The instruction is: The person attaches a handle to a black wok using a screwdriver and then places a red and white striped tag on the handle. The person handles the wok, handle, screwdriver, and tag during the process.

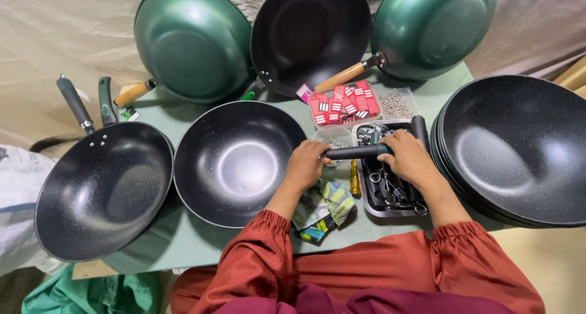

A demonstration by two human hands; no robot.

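A black pan handle lies level between my two hands, above a small metal tray of handles and metal fittings. My right hand grips its right end. My left hand pinches its left end, close to the rim of a handleless black wok in front of me. Behind the handle stands a small clear tub with little metal parts in it.
A black wok with a fitted handle sits at the left. A stack of black woks fills the right. Three green-backed woks lean at the back. Red-and-white packets, a bag of screws, folded cloth.
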